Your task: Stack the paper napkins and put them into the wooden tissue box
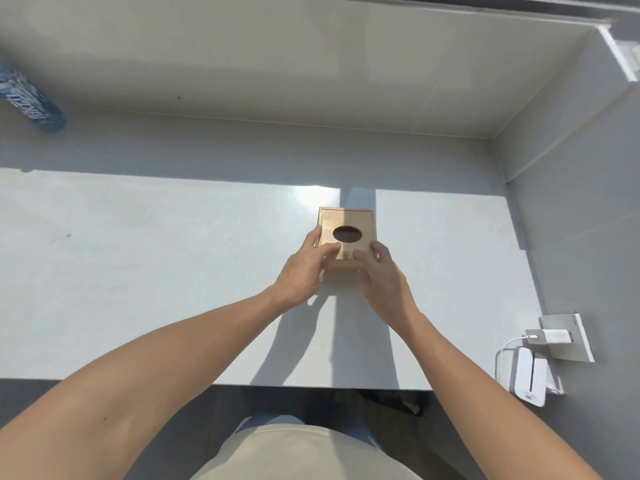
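A small wooden tissue box [349, 220] with a dark oval hole in its lid stands on the white table [138, 271], right of centre. My left hand [304, 268] holds its left side, thumb on the lid near the hole. My right hand [381, 275] grips the box's near right corner, fingers on the lid's front edge. The lid sits flat on the box. No paper napkins are in view; the hole looks dark inside.
A blue printed packet [31, 102] lies at the far left on the grey ledge. On the right wall a white charger [550, 337] sits in a socket, with a white device [530, 379] and cable below it. The table's front edge runs near my body.
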